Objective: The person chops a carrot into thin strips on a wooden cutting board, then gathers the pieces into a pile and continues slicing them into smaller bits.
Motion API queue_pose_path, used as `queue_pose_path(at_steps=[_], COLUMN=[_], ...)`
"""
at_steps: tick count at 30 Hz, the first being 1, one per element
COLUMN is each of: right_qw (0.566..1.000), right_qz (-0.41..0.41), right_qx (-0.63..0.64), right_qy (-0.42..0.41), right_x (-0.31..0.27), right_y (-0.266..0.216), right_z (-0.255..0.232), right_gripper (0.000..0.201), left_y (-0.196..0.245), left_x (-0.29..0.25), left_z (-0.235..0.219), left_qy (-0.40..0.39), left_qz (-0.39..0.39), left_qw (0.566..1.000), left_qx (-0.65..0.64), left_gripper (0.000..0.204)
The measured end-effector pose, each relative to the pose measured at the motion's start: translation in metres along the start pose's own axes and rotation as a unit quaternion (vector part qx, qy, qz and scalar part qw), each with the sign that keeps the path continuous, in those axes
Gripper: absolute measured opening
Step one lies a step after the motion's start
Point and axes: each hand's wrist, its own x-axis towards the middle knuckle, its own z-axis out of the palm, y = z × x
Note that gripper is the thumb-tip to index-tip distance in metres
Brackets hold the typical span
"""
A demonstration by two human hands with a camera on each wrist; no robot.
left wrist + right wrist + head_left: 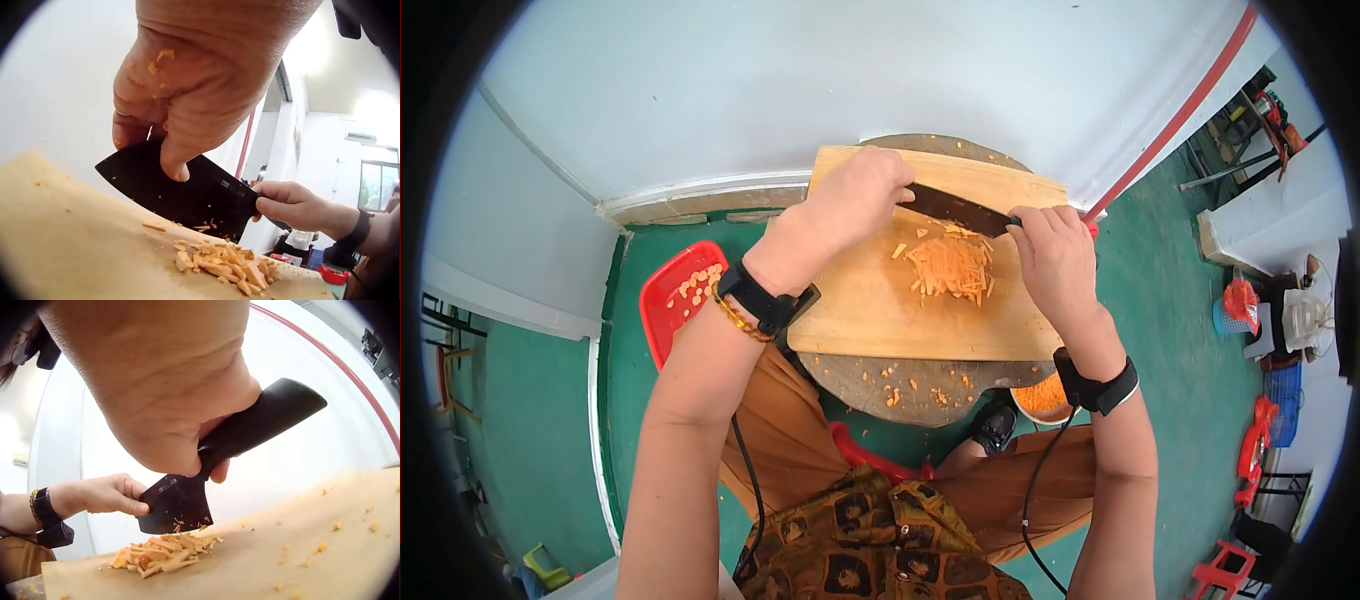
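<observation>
Black along its whole blade, the cleaver (953,212) hung slantwise above the board between two hands, and we saw both of them gripping it. At the tip end, the left hand (855,195) pinched the blade along its upper edge: the thumb (175,165) pressed the near face, the fingers went behind the far one, and only a small gap showed above the steel. Orange crumbs (161,59) stuck to that hand. At the other end, the right hand (1055,255) held the black handle (269,415) close to where it met the blade, fingers curled round the neck, the butt jutting out past the hand. We found a heap of orange strips (950,268) just below the blade, on the wooden cutting board (850,300), with bits clinging to the blade's lower part; whether the edge touched the wood, we could not tell. Beneath the board we made out a round, stump-like block (870,390) strewn with scraps. Beside it on the left stood a red tray (662,300) of pale orange pieces, and near its right side a bowl (1020,410) of fine orange bits.
</observation>
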Motion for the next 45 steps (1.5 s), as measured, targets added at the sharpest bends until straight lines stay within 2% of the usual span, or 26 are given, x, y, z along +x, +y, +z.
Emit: queue_pose_path(at_steps=[4, 7, 11, 17, 20, 22, 25, 28, 31, 34, 40, 43, 45], right_qw=[1.0, 1.0, 1.0, 1.0, 1.0, 1.0, 1.0, 1.0, 1.0, 1.0, 1.0, 1.0, 1.0], right_qz=[-0.004, 0.0, 0.003, 0.005, 0.009, -0.001, 0.004, 0.016, 0.01, 0.008, 0.008, 0.015, 0.018], right_qx=[-0.009, -0.011, 0.001, -0.004, -0.014, -0.008, -0.003, 0.003, -0.002, -0.016, 0.004, 0.004, 0.0], right_qy=[0.0, 0.004, -0.007, 0.009, -0.015, 0.004, -0.003, -0.01, 0.009, 0.006, -0.002, -0.013, -0.008], right_x=[-0.004, 0.003, -0.003, 0.005, -0.001, 0.004, 0.0, 0.001, 0.007, 0.002, 0.001, 0.001, 0.003], right_y=[0.004, 0.001, 0.005, 0.003, 0.005, 0.006, 0.006, 0.006, 0.005, 0.006, 0.012, 0.01, 0.008], right_z=[0.012, 0.002, 0.014, 0.0, 0.012, 0.005, 0.01, 0.011, 0.004, 0.01, 0.012, 0.013, 0.011], right_gripper=[0.014, 0.014, 0.014, 0.014, 0.013, 0.012, 0.012, 0.012, 0.012, 0.011, 0.01, 0.01, 0.01], left_y=[-0.004, -0.001, -0.005, -0.003, -0.011, -0.009, -0.003, -0.008, -0.001, -0.012, -0.005, -0.009, -0.006], left_x=[0.002, 0.0, 0.004, 0.002, 0.004, 0.004, 0.004, 0.006, 0.007, 0.009, 0.007, 0.008, 0.008], left_z=[0.009, 0.004, 0.01, 0.008, 0.015, 0.012, 0.007, 0.01, 0.004, 0.016, 0.009, 0.014, 0.006], left_qy=[-0.016, 0.011, 0.005, 0.008, -0.001, 0.0, 0.042, -0.003, 0.001, -0.014, 0.048, -0.034, -0.01], left_qz=[0.002, 0.001, -0.007, 0.001, 0.01, 0.004, 0.024, 0.023, -0.01, -0.004, 0.032, -0.032, -0.016], left_qw=[0.999, 1.0, 1.0, 1.0, 1.0, 1.0, 0.999, 0.999, 1.0, 1.0, 0.998, 0.999, 1.0], left_qx=[0.039, 0.007, 0.005, -0.001, 0.019, 0.01, -0.004, 0.023, -0.014, 0.01, -0.002, 0.006, -0.018], left_gripper=[0.016, 0.017, 0.02, 0.019, 0.021, 0.021, 0.021, 0.02, 0.019, 0.021, 0.022, 0.02, 0.02])
